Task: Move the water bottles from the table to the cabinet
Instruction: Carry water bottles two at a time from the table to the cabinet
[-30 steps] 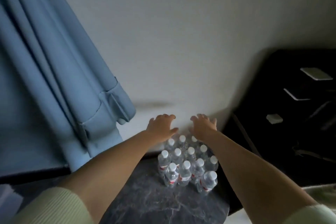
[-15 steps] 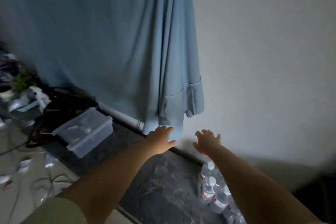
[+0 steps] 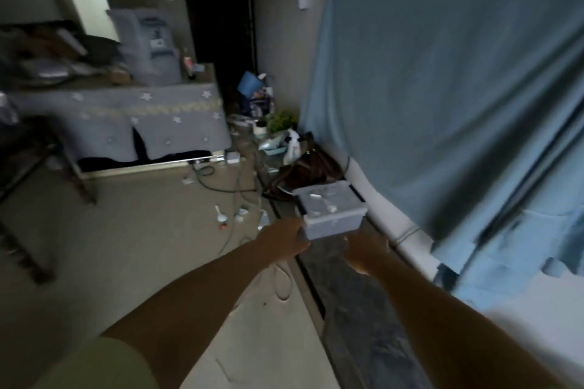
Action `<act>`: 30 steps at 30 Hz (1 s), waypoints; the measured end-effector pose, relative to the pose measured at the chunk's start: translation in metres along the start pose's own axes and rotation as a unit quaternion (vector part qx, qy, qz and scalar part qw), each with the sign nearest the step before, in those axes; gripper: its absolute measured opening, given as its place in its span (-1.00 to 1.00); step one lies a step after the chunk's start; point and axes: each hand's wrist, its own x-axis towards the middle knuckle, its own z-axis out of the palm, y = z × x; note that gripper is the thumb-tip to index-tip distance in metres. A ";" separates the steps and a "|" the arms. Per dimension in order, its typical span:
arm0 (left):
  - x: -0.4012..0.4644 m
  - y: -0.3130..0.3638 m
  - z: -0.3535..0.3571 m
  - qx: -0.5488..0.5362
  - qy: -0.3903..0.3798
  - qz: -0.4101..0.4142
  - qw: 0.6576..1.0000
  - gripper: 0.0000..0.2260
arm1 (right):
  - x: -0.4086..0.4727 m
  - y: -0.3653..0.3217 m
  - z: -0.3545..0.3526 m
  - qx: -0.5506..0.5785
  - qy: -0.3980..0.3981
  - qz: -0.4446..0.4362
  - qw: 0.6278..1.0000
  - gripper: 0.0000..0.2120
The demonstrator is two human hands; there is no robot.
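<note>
Left hand [image 3: 286, 241]: outstretched, empty; its far edge overlaps the near left corner of a translucent lidded plastic storage box [image 3: 331, 211], and contact is possible, though blur prevents certainty. Whether the fingers are spread or curled cannot be told.
Right hand [image 3: 366, 251]: outstretched, empty, fingers loosely curled downward, just near of the same box, over a dark marbled stone ledge [image 3: 363, 303] running near to far.
Water bottles: none in view near either hand.
Right of ledge: large blue hanging cloth [image 3: 448, 98].
Far left: low cabinet draped in a grey star-patterned cover [image 3: 142, 117].
Between: beige floor [image 3: 126, 230] with loose cables.
</note>
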 end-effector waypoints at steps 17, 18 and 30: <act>-0.268 -0.335 -0.097 0.012 0.063 -0.262 0.963 -0.50 | -0.034 -0.443 0.034 -0.057 -0.039 -0.258 0.964 -0.58; -0.279 -0.349 -0.101 0.007 0.071 -0.280 0.957 -0.50 | -0.035 -0.462 0.034 -0.064 -0.037 -0.271 0.960 -0.57; -0.341 -0.488 -0.148 -0.039 0.121 -0.440 0.889 -0.49 | -0.004 -0.661 0.022 -0.101 -0.046 -0.422 0.900 -0.55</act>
